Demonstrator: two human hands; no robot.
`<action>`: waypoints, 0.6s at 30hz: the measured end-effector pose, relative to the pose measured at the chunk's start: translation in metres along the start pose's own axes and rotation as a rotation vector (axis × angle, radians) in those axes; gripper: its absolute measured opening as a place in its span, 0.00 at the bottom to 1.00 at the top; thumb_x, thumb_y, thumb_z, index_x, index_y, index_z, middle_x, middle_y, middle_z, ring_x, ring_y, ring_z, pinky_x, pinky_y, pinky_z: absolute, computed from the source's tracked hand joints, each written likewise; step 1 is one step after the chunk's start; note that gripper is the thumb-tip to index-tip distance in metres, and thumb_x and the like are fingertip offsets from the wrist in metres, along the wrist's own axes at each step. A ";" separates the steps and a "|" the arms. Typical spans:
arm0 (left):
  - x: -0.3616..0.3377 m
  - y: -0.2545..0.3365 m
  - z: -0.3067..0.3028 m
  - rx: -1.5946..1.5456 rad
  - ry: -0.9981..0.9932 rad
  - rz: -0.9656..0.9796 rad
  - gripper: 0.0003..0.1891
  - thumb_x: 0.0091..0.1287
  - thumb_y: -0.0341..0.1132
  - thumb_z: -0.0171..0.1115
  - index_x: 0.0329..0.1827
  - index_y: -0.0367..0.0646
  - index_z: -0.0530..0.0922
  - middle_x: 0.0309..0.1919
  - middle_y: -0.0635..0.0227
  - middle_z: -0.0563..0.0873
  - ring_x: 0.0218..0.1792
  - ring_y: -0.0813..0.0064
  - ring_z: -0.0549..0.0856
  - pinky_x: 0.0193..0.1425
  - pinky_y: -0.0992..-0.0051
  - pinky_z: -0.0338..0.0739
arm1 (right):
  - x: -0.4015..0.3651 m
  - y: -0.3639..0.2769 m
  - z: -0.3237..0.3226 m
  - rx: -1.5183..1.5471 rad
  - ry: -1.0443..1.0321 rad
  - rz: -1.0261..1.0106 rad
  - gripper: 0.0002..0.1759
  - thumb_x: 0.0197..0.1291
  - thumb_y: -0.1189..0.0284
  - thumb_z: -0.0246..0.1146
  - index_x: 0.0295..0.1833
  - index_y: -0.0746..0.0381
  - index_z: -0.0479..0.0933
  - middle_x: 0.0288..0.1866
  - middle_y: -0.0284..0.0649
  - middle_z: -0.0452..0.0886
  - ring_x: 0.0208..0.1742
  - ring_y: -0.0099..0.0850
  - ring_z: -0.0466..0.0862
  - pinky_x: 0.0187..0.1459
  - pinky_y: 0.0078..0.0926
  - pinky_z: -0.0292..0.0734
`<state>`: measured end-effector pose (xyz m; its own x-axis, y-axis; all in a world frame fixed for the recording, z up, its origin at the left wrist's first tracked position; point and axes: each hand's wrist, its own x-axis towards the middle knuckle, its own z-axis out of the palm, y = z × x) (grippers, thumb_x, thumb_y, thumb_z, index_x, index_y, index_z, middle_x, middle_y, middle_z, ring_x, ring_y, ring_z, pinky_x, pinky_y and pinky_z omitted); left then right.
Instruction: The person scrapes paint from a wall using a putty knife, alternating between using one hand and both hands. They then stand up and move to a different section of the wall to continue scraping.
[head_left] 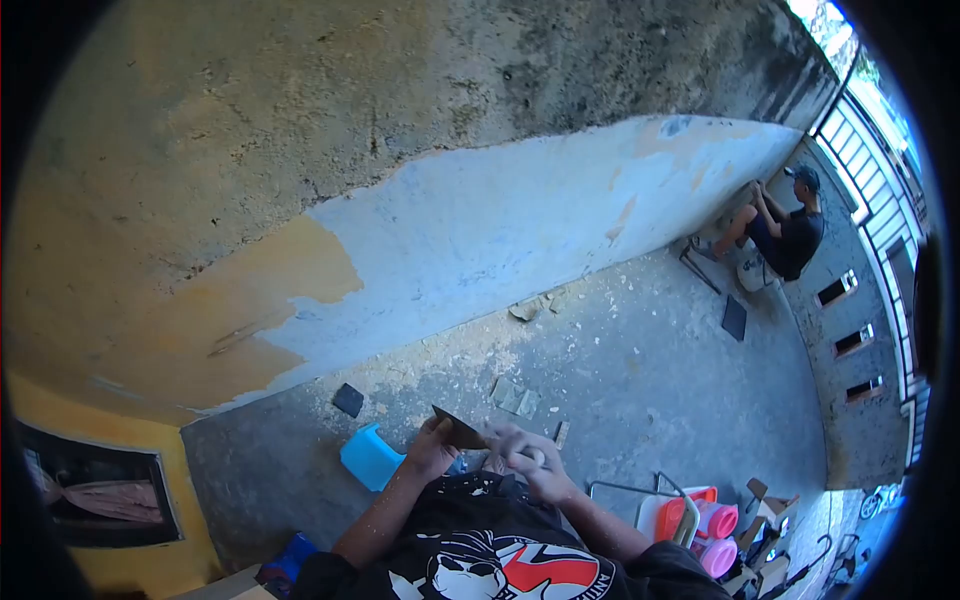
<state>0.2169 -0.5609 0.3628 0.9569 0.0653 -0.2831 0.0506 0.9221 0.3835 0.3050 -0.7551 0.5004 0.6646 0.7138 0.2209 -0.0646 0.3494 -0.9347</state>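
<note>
A scraper with a wide metal blade (460,431) is held up in front of my chest. My left hand (430,452) pinches the blade's left edge between thumb and fingers. On the other side, my right hand (537,467) is closed around the scraper's pale handle, its fingers dusty and slightly blurred. Just below and left of the scraper stands a light blue plastic stool (370,457). Specks of debris cling to my forearms and dark shirt.
Ahead runs a wall (480,205), partly stripped of yellow paint. Paint flakes, a dark tile (348,400) and grey slabs (515,396) litter the floor. Pink containers (716,520) and a metal-framed chair (650,495) stand right. A person (795,235) squats by the far wall.
</note>
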 end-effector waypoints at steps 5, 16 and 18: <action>0.009 0.003 -0.003 0.095 0.146 -0.053 0.13 0.68 0.31 0.63 0.53 0.38 0.78 0.48 0.64 0.86 0.50 0.71 0.85 0.59 0.69 0.78 | 0.027 -0.012 -0.008 0.245 -0.242 0.091 0.20 0.70 0.56 0.54 0.34 0.62 0.73 0.26 0.38 0.74 0.35 0.35 0.78 0.61 0.48 0.70; 0.056 0.149 -0.015 0.468 0.116 0.228 0.23 0.64 0.36 0.69 0.59 0.38 0.74 0.50 0.59 0.83 0.50 0.71 0.83 0.56 0.69 0.76 | 0.158 0.026 0.038 -0.661 -0.343 0.975 0.22 0.73 0.61 0.51 0.63 0.64 0.69 0.32 0.38 0.78 0.31 0.25 0.76 0.37 0.28 0.74; 0.079 0.163 -0.035 0.203 0.186 0.112 0.44 0.62 0.55 0.68 0.74 0.48 0.54 0.69 0.52 0.67 0.66 0.59 0.71 0.66 0.52 0.69 | 0.195 0.019 0.061 -0.788 -0.361 0.946 0.22 0.73 0.61 0.50 0.64 0.63 0.69 0.29 0.35 0.76 0.27 0.23 0.74 0.32 0.25 0.72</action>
<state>0.2902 -0.3923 0.3721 0.8919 0.2482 -0.3781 0.0216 0.8116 0.5838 0.3879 -0.5727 0.5429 0.3546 0.6525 -0.6697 0.1395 -0.7451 -0.6522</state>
